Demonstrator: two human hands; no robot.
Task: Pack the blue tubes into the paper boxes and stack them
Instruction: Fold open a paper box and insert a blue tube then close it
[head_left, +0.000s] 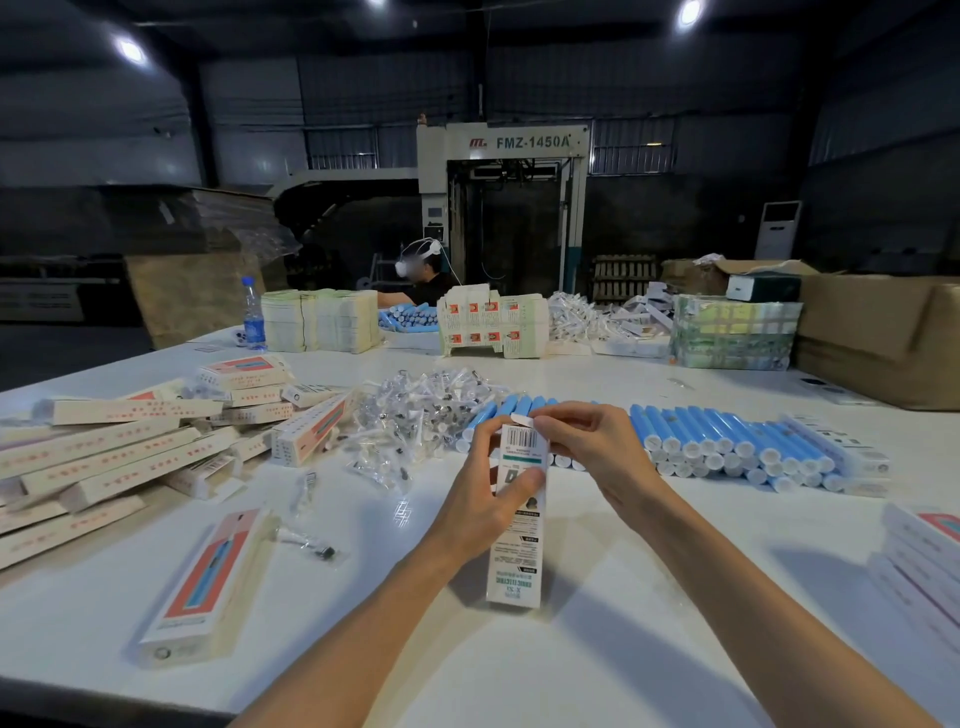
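- Head cam: left hand (480, 501) is wrapped round the middle of a paper box (517, 551) held on end, thumb across the front.
- Right hand (592, 452) has its fingertips pinching the box's top flap (521, 419).
- Blue tubes (727, 439) lie in a row on the white table (597, 649), just behind the hands.
- Loose boxes (104, 457) are heaped on the left, with a pile of little plastic bags (415, 421) between them and the tubes.

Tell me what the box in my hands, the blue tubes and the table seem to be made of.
Box: thin printed paperboard, matte, with creased edges and a tuck flap. Tubes: probably plastic, smooth blue bodies with white caps. Table: hard white top, slightly glossy; it reflects light.
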